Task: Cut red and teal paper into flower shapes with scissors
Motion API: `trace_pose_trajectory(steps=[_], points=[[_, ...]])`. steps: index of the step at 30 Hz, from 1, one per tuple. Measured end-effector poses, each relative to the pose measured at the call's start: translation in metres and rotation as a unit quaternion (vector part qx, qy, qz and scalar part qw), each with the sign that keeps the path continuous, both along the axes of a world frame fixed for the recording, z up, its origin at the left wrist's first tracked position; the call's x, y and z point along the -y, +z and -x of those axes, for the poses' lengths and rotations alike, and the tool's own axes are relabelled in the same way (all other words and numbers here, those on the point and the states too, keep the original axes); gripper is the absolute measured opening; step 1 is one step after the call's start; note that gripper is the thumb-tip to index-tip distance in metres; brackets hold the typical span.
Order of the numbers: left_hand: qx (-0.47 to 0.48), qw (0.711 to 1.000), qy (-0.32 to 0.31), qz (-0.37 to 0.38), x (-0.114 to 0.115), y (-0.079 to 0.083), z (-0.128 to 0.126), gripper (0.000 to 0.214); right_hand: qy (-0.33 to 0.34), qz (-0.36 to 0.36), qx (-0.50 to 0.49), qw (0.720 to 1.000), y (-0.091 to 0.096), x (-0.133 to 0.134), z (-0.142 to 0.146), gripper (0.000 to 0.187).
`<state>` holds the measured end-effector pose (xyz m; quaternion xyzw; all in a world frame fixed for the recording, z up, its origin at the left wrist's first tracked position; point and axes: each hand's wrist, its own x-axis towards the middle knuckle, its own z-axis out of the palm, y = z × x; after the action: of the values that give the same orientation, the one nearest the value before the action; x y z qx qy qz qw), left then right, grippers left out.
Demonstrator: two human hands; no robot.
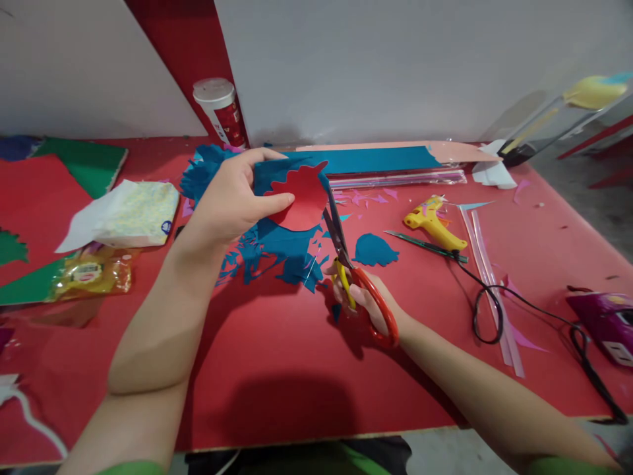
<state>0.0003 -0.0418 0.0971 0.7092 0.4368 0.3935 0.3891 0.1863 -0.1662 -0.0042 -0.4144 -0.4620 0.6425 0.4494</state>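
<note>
My left hand pinches a blue sheet with a red scalloped cutout lying on its face, the thumb pressing on the red piece. In my right hand is a pair of scissors with red and yellow handles. Their blades are parted and stand at the right edge of the blue sheet. Below, blue scraps lie scattered on the red table. A rounded blue cutout rests to the right of the blades.
A yellow glue gun, a green-handled craft knife and clear strips lie on the right, near a purple box with sockets. Tissues and coloured sheets are on the left. A canister stands at the back.
</note>
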Motion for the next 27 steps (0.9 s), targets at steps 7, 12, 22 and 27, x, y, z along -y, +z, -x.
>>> trace_pose_trajectory(steps=[7,12,22,27], points=[[-0.016,1.0,-0.019,0.009,-0.002,-0.004,-0.002,0.041,-0.019,0.025,-0.033,0.999,-0.002,0.003,0.004,0.043],[-0.036,0.999,-0.024,0.017,-0.003,-0.006,-0.001,0.04,-0.015,0.029,-0.053,0.998,-0.001,0.001,0.006,0.041],[-0.174,0.977,-0.118,0.029,0.007,-0.003,-0.013,0.044,-0.128,-0.01,-0.145,0.981,-0.002,-0.012,0.006,0.026],[-0.225,0.946,-0.228,0.05,0.013,-0.017,-0.026,0.051,-0.158,0.003,-0.153,0.976,-0.006,-0.015,0.005,0.028]])
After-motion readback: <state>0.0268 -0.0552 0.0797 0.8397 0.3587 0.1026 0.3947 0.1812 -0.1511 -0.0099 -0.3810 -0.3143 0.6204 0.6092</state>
